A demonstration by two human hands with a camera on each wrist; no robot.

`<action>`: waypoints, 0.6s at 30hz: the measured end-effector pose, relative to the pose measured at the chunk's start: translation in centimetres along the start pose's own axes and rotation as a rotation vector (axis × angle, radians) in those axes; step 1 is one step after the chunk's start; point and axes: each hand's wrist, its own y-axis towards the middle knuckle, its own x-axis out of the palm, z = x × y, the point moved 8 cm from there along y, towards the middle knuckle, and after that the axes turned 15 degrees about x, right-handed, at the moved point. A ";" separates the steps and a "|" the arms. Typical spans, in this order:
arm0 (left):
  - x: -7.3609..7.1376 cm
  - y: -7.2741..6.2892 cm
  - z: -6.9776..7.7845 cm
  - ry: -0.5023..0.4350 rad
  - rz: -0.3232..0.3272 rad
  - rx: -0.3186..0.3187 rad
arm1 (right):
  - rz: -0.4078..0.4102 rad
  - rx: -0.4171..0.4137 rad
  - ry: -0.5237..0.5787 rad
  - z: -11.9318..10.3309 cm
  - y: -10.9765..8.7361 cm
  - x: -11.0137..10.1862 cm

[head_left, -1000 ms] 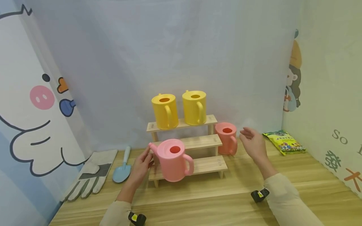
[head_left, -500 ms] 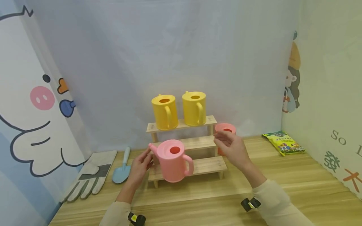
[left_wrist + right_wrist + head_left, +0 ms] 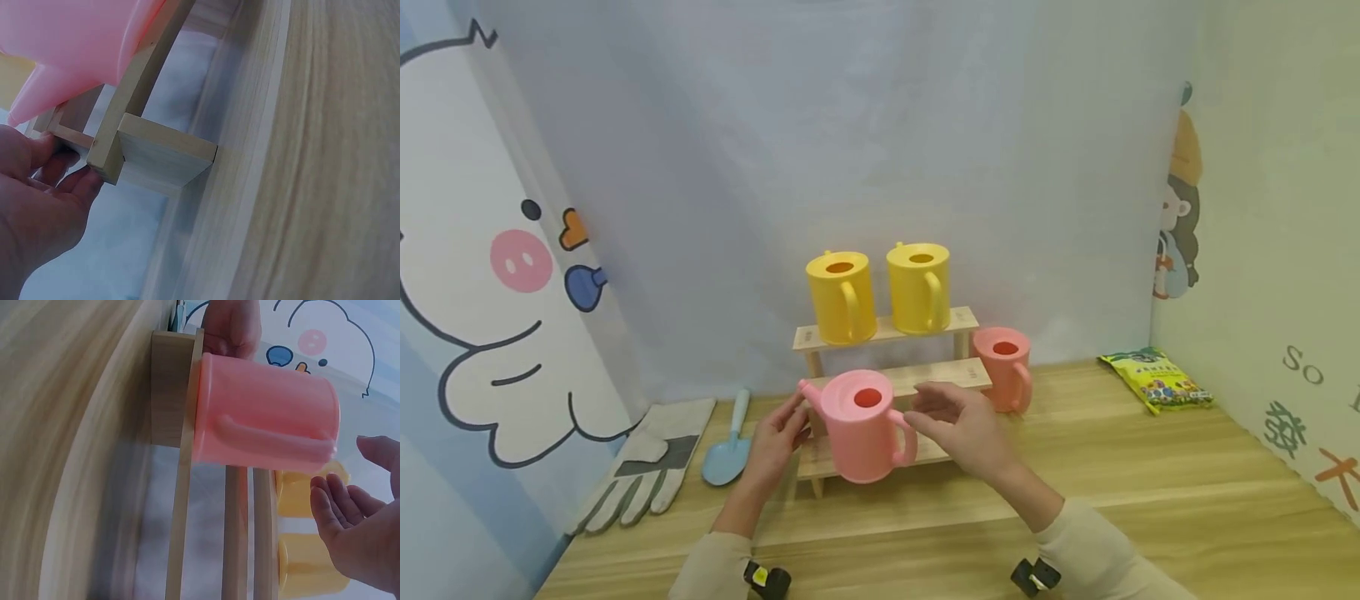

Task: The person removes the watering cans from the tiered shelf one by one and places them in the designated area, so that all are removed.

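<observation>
A pink watering can (image 3: pixel 861 437) stands on the lowest step of a three-step wooden shelf stand (image 3: pixel 951 372), spout to the left and handle to the right. My left hand (image 3: pixel 772 442) grips the stand's left end with curled fingers, just below the spout; in the left wrist view its fingertips (image 3: pixel 87 181) are at the bottom board's end. My right hand (image 3: pixel 964 429) is beside the can's handle, thumb and fingers apart and holding nothing. Two yellow watering cans (image 3: pixel 842 304) stand on the top step. Another pink watering can (image 3: pixel 1000 379) stands behind the stand's right end.
On the left of the wooden table (image 3: pixel 917 533) lie a grey-white work glove (image 3: pixel 651 467) and a light-blue trowel (image 3: pixel 727 458). A yellow-green packet (image 3: pixel 1157 381) lies at the back right. Printed cloth walls (image 3: pixel 1000 167) enclose the table's back and sides.
My right hand has moved left, from beside the pink can at the stand's right end to the handle of the pink can on the lowest step. The left hand has stayed in place.
</observation>
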 end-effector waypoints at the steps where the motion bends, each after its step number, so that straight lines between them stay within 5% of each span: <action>1: 0.0 0.0 -0.1 -0.001 0.004 -0.002 | -0.006 0.003 0.006 0.1 0.0 0.4; 18: 0.0 0.0 -0.3 0.000 0.001 -0.006 | 0.003 -0.026 -0.046 1.0 0.1 2.8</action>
